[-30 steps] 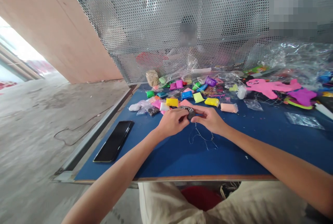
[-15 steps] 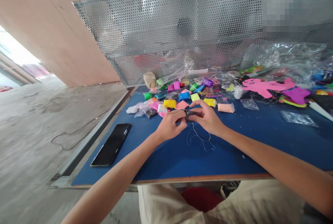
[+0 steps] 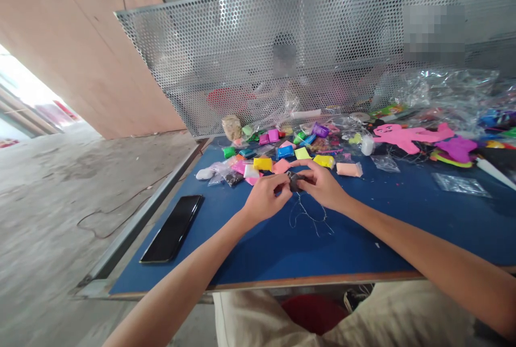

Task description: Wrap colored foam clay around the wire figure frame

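A small dark grey lump (image 3: 295,181) is pinched between my two hands over the middle of the blue table. My left hand (image 3: 266,196) is closed, its thumb and fingertips on the lump's left side. From the right, my right hand (image 3: 320,183) grips the lump with thumb and fingers. Thin tangled wire (image 3: 308,212) lies just below, on the tabletop. Beyond the hands are packets of coloured clay, among them a yellow one (image 3: 263,164), a blue one (image 3: 285,151) and a peach one (image 3: 349,169).
A black phone (image 3: 172,229) lies on the blue table (image 3: 282,255) at the left. Behind the clay stands a perforated metal panel (image 3: 242,41). At the right are a pink figure (image 3: 407,136), a purple piece (image 3: 458,148) and clear plastic bags (image 3: 447,86).
The grey lump shows a little more between my fingers, and my right fingertips have shifted slightly on it. The whole view has tilted a little.
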